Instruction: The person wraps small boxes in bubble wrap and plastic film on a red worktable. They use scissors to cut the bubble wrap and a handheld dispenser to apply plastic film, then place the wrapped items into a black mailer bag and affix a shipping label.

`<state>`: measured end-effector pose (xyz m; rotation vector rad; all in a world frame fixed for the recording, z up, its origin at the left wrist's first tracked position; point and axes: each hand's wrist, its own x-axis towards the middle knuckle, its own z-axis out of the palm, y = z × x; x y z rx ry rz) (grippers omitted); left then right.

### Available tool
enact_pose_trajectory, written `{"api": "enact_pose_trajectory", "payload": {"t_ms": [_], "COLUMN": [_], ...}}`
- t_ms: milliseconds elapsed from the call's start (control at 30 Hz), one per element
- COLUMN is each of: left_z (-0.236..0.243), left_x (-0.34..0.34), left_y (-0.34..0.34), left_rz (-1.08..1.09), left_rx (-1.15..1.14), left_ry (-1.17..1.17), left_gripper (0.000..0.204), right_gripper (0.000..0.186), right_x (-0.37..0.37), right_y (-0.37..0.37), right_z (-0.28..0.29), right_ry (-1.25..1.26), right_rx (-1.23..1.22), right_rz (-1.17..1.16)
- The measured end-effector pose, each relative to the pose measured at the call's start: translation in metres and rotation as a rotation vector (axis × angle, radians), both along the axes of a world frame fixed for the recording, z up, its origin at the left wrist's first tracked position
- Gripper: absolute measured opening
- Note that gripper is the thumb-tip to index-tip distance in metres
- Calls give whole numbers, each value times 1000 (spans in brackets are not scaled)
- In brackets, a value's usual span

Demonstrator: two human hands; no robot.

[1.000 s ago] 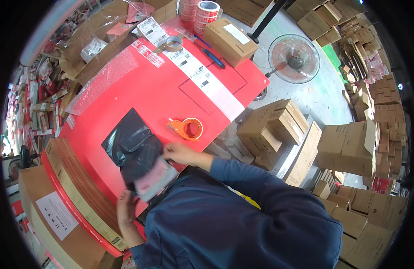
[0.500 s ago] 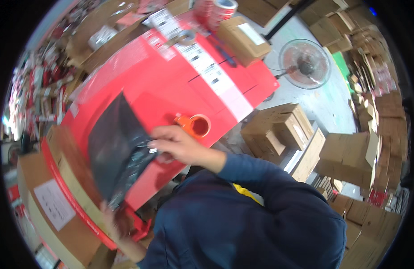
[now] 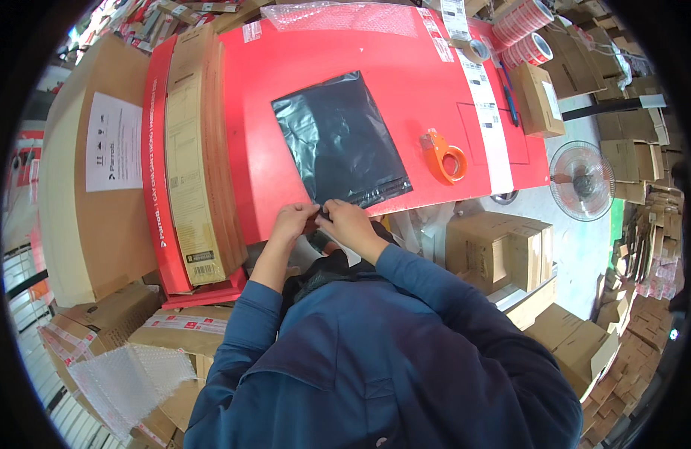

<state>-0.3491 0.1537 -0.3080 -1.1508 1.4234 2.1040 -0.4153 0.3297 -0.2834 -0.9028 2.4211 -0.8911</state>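
A black plastic mailing bag point(image 3: 338, 138) lies flat on the red tabletop point(image 3: 428, 82), its near corner reaching the front edge. At that corner my left hand point(image 3: 292, 221) is closed, thumb and fingertips pinching the bag's edge. My right hand point(image 3: 350, 224) is closed on the same edge just beside it, the fingertips of both hands almost touching. The exact bit of plastic between the fingers is too small to make out. To the right of the bag rests an orange tape dispenser point(image 3: 440, 156).
Flat cartons point(image 3: 192, 150) stand upright along the table's left end, beside a large brown box point(image 3: 114, 247). A small carton point(image 3: 536, 97), a blue pen point(image 3: 510, 105) and red-white tape rolls point(image 3: 526, 51) sit at the far right. Beyond the table are a fan point(image 3: 582, 179) and open boxes point(image 3: 495, 251).
The bag, earlier held up and tilted over the table's left part, now lies flat. My left hand has come from the lower left to the bag's near corner, next to my right.
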Motion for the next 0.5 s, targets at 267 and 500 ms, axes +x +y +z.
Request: {"api": "enact_pose_trajectory", "payload": {"t_ms": [267,500], "left_z": [-20,28], "left_x": [25,49], "left_y": [-5,-20], "left_rz": [-37,-561], "left_rx": [-42,-1179], "left_ry": [6,311], "left_gripper": [17,47], "right_gripper": [35,37], "right_x": [10,-31], "right_y": [204,285], "right_z": [-31,-3], "right_ry": [-929,179], "right_rx": [132,266], "right_rz": [-379,-189]}}
